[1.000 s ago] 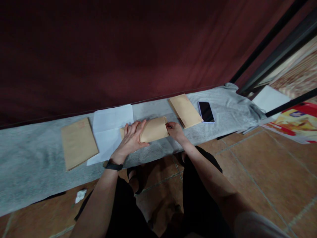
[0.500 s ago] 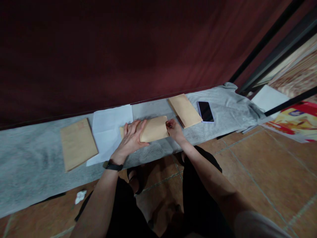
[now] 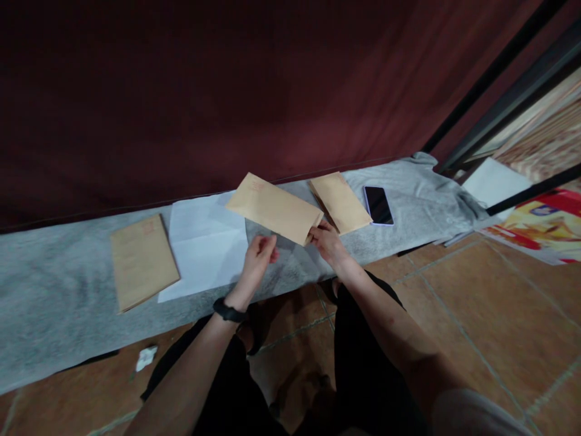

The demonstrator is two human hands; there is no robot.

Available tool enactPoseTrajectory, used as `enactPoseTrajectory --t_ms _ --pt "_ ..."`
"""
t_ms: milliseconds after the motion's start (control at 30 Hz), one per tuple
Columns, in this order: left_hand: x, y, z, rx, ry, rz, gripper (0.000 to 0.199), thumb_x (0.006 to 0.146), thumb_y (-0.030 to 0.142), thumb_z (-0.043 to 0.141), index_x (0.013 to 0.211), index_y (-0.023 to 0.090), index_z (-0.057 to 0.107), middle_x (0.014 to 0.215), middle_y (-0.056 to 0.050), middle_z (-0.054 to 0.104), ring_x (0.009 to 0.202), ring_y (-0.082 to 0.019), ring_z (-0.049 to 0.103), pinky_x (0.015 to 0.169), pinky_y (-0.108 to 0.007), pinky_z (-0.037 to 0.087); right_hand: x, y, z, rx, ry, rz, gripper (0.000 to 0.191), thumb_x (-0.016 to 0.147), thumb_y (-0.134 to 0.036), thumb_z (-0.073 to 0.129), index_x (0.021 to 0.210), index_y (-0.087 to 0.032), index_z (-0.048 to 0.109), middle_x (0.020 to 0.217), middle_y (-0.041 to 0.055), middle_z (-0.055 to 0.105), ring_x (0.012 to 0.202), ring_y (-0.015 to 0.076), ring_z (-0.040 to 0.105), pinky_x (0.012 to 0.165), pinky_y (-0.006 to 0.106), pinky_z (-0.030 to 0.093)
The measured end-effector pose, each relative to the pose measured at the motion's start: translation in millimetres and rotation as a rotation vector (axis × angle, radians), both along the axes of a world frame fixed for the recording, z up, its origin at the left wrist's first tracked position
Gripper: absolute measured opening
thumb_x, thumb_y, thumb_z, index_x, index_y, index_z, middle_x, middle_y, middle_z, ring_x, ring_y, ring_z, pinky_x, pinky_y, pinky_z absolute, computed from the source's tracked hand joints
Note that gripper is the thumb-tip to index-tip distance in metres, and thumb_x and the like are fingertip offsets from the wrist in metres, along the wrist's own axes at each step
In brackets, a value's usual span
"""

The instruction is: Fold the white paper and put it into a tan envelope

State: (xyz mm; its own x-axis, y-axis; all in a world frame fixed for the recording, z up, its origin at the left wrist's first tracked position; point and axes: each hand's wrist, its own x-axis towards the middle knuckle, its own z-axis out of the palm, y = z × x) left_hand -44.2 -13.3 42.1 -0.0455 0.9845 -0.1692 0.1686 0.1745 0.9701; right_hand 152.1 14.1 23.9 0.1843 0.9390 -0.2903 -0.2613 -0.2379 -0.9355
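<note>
My right hand (image 3: 327, 243) grips the right end of a brown paper envelope (image 3: 275, 209), its fingers at the edge. The envelope is lifted at a slant, its far left end over a white sheet of paper (image 3: 204, 251) with fold creases. Just below the envelope, my left hand (image 3: 259, 257) is apart from it, fingers curled in with nothing visible in them. Another stack of brown envelopes (image 3: 144, 260) lies left of the sheet. To the right of my right hand lie more brown envelopes (image 3: 341, 203), and beside them a phone (image 3: 378, 206) with a dark screen.
A grey cloth (image 3: 54, 290) covers the long narrow surface, with a dark red curtain (image 3: 227, 91) behind it. On the tiled floor (image 3: 454, 303) lies a crumpled white scrap (image 3: 146, 358). A colourful printed box (image 3: 544, 224) stands at the right.
My left hand has let go of the envelope and drawn back toward me, its fingers curling. The envelope's left end has swung up and away, held by my right hand.
</note>
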Motion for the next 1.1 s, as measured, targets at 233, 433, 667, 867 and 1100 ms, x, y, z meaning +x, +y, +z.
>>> enactPoseTrajectory --t_ms 233,433,667,867,1100 --pt "20 2 0.8 -0.281 -0.619 -0.028 0.037 0.071 0.03 0.082 0.099 0.019 0.062 0.096 -0.003 0.073 0.08 -0.015 0.07 0.075 -0.03 0.058 -12 -13 5.9 0.002 0.119 0.161 0.026 0.066 -0.022 0.066 0.091 -0.021 0.064 0.093 0.0031 0.075 0.089 0.0189 0.071 0.078 0.028 0.057" --pt "14 12 1.1 -0.242 -0.42 -0.036 0.032 0.068 0.026 0.076 0.097 0.018 0.065 0.089 -0.002 0.072 0.071 -0.013 0.066 0.062 -0.024 0.052 0 -9 14.1 -0.095 0.13 0.208 0.023 0.064 -0.022 0.068 0.084 -0.021 0.059 0.086 0.0009 0.072 0.08 0.0169 0.07 0.076 0.028 0.058" --pt "-2 23 -4.7 -0.119 -0.134 -0.1 0.018 0.07 0.023 0.067 0.086 0.019 0.06 0.067 0.003 0.063 0.057 -0.011 0.056 0.05 -0.02 0.039 18 -11 14.4 -0.086 0.063 0.196 0.023 0.069 -0.027 0.07 0.09 -0.022 0.062 0.084 -0.0006 0.071 0.07 0.014 0.067 0.064 0.025 0.058" --pt "-7 32 -12.9 -0.044 0.214 -0.101 0.047 0.075 0.015 0.06 0.122 0.021 0.055 0.073 0.002 0.068 0.061 -0.017 0.061 0.059 -0.026 0.044 11 -12 -4.9 -0.028 -0.345 0.279 0.028 0.072 -0.023 0.07 0.1 -0.023 0.062 0.075 -0.0041 0.067 0.068 0.0142 0.064 0.056 0.022 0.052" --pt "-11 32 -9.8 -0.028 0.7 -0.182 0.067 0.084 0.019 0.056 0.149 0.016 0.039 0.096 -0.01 0.075 0.089 -0.029 0.071 0.08 -0.037 0.05 2 -17 -6.1 0.104 -0.964 0.29 0.044 0.085 -0.016 0.064 0.129 -0.018 0.059 0.103 0.0096 0.071 0.095 0.0258 0.068 0.089 0.039 0.053"
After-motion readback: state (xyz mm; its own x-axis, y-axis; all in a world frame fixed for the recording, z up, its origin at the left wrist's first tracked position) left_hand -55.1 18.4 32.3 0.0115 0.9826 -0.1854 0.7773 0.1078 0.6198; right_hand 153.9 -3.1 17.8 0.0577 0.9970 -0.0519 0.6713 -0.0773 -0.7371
